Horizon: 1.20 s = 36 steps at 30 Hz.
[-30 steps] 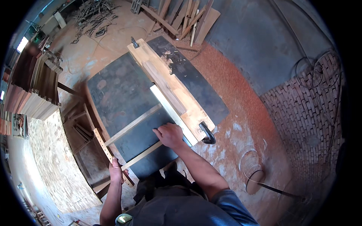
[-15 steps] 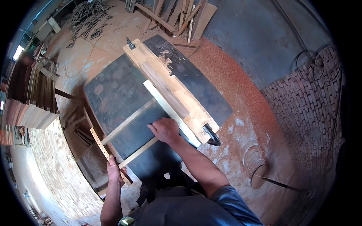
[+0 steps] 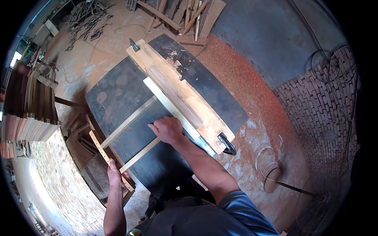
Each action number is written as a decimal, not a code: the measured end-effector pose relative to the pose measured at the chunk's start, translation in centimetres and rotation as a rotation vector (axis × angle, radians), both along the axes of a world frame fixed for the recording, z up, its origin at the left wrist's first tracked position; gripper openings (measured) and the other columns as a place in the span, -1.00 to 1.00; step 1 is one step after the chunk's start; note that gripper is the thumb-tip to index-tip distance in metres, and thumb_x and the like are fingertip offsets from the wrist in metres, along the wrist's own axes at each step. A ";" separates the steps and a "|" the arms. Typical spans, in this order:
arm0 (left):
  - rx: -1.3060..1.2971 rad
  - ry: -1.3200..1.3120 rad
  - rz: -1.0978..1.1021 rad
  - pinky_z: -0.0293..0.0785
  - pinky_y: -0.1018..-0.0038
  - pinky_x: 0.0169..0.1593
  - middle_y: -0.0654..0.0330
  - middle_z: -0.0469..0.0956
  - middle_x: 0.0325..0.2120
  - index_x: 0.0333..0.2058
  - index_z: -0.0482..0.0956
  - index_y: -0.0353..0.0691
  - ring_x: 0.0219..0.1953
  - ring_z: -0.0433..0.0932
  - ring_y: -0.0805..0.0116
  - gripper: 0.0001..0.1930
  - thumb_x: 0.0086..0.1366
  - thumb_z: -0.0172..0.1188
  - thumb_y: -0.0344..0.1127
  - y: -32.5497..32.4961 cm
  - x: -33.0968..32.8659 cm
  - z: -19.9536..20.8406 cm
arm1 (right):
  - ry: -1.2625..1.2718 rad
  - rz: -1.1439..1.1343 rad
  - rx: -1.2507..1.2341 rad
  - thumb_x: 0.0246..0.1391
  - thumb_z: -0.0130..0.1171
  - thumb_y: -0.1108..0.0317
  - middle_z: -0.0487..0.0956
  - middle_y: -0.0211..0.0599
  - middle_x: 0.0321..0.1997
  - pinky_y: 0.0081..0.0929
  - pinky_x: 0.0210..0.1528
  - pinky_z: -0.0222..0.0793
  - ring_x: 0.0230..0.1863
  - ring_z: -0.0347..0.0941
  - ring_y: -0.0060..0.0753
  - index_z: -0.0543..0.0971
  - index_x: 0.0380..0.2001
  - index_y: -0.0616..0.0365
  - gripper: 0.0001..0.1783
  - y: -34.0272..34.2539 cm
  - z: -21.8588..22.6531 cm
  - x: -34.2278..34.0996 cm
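On a dark worktable [image 3: 118, 86] lies an open wooden frame. A pale rail [image 3: 167, 104] rests alongside a thick clamped board [image 3: 189, 106]. Two thin slats, an upper slat [image 3: 130, 121] and a lower slat [image 3: 139, 154], run from it to a strip with a row of holes [image 3: 98, 145] past the table's left edge. My left hand [image 3: 114, 174] is closed round that strip near the lower slat's end. My right hand [image 3: 168, 129], fingers curled, grips the lower slat near the rail; the slat's end is hidden beneath it.
Black clamps hold the board at its far end [image 3: 134, 45] and near end [image 3: 226, 143]. Wood shavings [image 3: 173, 61] lie behind it. Stacked boards [image 3: 29, 102] stand at left, planks [image 3: 193, 17] lean at the back, and sawdust [image 3: 232, 70] covers floor at right.
The frame has slid toward the upper left along the clamped board, both hands moving with it. A bluish-white strip now shows by the rail's near end. The view has shifted slightly.
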<state>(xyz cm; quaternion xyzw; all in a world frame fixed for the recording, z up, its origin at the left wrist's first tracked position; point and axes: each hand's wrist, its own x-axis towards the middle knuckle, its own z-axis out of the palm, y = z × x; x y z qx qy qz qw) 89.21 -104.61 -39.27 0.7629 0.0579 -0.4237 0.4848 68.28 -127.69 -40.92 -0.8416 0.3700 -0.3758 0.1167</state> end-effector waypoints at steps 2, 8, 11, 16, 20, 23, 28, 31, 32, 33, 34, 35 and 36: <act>0.008 -0.017 -0.009 0.41 0.43 -0.73 0.20 0.38 -0.67 -0.03 0.31 -0.13 -0.78 0.40 0.37 -0.34 0.29 0.07 0.38 -0.2 0.7 -0.3 | 0.000 -0.001 0.001 -0.06 0.38 0.14 0.47 -0.40 -0.70 -0.26 -0.56 0.36 -0.59 0.46 -0.26 0.42 -0.75 -0.03 -0.61 -0.5 0.1 0.6; -0.013 -0.031 -0.027 0.43 0.43 -0.73 0.20 0.40 -0.68 -0.08 0.32 -0.14 -0.77 0.42 0.37 -0.37 0.30 0.06 0.37 -1.1 3.3 -1.3 | 0.019 0.002 0.024 -0.03 0.35 0.10 0.49 -0.40 -0.68 -0.25 -0.54 0.37 -0.56 0.48 -0.26 0.43 -0.74 -0.04 -0.61 -2.0 -0.1 2.4; -0.017 -0.031 -0.041 0.42 0.43 -0.72 0.17 0.43 -0.60 -0.04 0.33 -0.19 -0.76 0.42 0.36 -0.31 0.28 0.07 0.39 -1.8 4.4 -1.6 | 0.023 -0.001 0.034 -0.03 0.35 0.09 0.49 -0.40 -0.68 -0.24 -0.54 0.37 -0.55 0.49 -0.26 0.43 -0.74 -0.05 -0.61 -2.7 -0.2 3.4; -0.043 -0.026 -0.055 0.41 0.45 -0.71 0.15 0.45 -0.56 0.01 0.34 -0.25 -0.74 0.43 0.37 -0.25 0.27 0.07 0.41 -3.1 6.2 -1.8 | 0.017 -0.019 0.029 -0.05 0.36 0.07 0.49 -0.39 -0.69 -0.21 -0.53 0.37 -0.55 0.49 -0.24 0.43 -0.74 -0.05 -0.60 -4.1 -0.9 5.1; -0.026 -0.046 -0.040 0.39 0.47 -0.71 0.18 0.43 -0.60 -0.02 0.35 -0.20 -0.75 0.40 0.39 -0.28 0.28 0.06 0.41 -4.1 7.5 -2.2 | -0.023 -0.010 0.020 -0.06 0.37 0.08 0.49 -0.38 -0.69 -0.22 -0.53 0.37 -0.54 0.49 -0.24 0.44 -0.74 -0.05 -0.61 -5.2 -0.9 6.4; -0.005 -0.028 -0.015 0.37 0.47 -0.72 0.20 0.43 -0.62 -0.09 0.36 -0.13 -0.76 0.39 0.39 -0.37 0.30 0.05 0.38 -5.3 8.3 -2.0 | -0.021 -0.016 0.012 -0.06 0.37 0.08 0.50 -0.37 -0.68 -0.22 -0.51 0.38 -0.54 0.49 -0.24 0.45 -0.73 -0.04 -0.62 -6.0 -1.0 7.3; -0.017 -0.048 -0.015 0.35 0.48 -0.73 0.21 0.42 -0.63 -0.12 0.36 -0.12 -0.77 0.38 0.40 -0.41 0.33 0.03 0.36 -6.5 10.0 -2.2 | -0.012 -0.028 0.006 -0.05 0.36 0.08 0.53 -0.34 -0.66 -0.22 -0.46 0.40 -0.52 0.52 -0.23 0.46 -0.73 -0.04 -0.63 -7.1 -0.6 8.9; -0.040 -0.036 -0.021 0.38 0.48 -0.72 0.20 0.43 -0.62 -0.11 0.38 -0.16 -0.76 0.40 0.39 -0.35 0.28 0.08 0.39 -7.1 11.0 -2.3 | 0.004 -0.005 0.036 -0.04 0.35 0.08 0.54 -0.34 -0.65 -0.21 -0.44 0.40 -0.51 0.53 -0.21 0.47 -0.73 -0.04 -0.63 -7.9 -0.8 9.7; -0.043 -0.045 -0.026 0.39 0.48 -0.71 0.19 0.44 -0.61 -0.10 0.39 -0.18 -0.75 0.41 0.38 -0.32 0.25 0.09 0.41 -7.3 11.2 -2.3 | -0.019 -0.010 0.014 -0.05 0.35 0.08 0.53 -0.34 -0.66 -0.21 -0.46 0.39 -0.52 0.52 -0.21 0.47 -0.74 -0.03 -0.63 -8.2 -0.8 10.0; -0.033 -0.062 -0.029 0.40 0.47 -0.71 0.20 0.44 -0.62 -0.16 0.39 -0.20 -0.75 0.42 0.38 -0.32 0.25 0.09 0.41 -7.7 11.3 -2.0 | -0.041 -0.014 -0.007 -0.05 0.35 0.09 0.52 -0.34 -0.67 -0.22 -0.49 0.38 -0.54 0.51 -0.20 0.47 -0.75 -0.02 -0.63 -8.5 -0.9 10.4; -0.031 -0.064 -0.033 0.40 0.46 -0.71 0.20 0.43 -0.62 -0.17 0.39 -0.20 -0.75 0.42 0.38 -0.33 0.26 0.09 0.41 -8.0 11.5 -1.9 | -0.064 -0.021 -0.029 -0.06 0.36 0.09 0.50 -0.35 -0.68 -0.22 -0.51 0.37 -0.55 0.49 -0.20 0.47 -0.75 -0.01 -0.62 -8.8 -1.0 10.7; -0.030 -0.067 -0.037 0.41 0.46 -0.71 0.20 0.43 -0.63 -0.19 0.39 -0.20 -0.75 0.42 0.38 -0.33 0.26 0.09 0.41 -8.3 11.8 -1.9 | -0.061 -0.017 -0.022 -0.05 0.35 0.09 0.51 -0.34 -0.68 -0.22 -0.51 0.37 -0.55 0.50 -0.20 0.48 -0.75 -0.01 -0.62 -9.1 -1.1 10.9; -0.028 -0.070 -0.041 0.41 0.45 -0.71 0.20 0.43 -0.64 -0.21 0.39 -0.20 -0.75 0.42 0.38 -0.33 0.26 0.09 0.41 -8.6 12.1 -1.9 | -0.058 -0.013 -0.016 -0.05 0.35 0.09 0.52 -0.34 -0.67 -0.23 -0.51 0.37 -0.54 0.50 -0.20 0.48 -0.75 -0.01 -0.63 -9.3 -1.2 11.2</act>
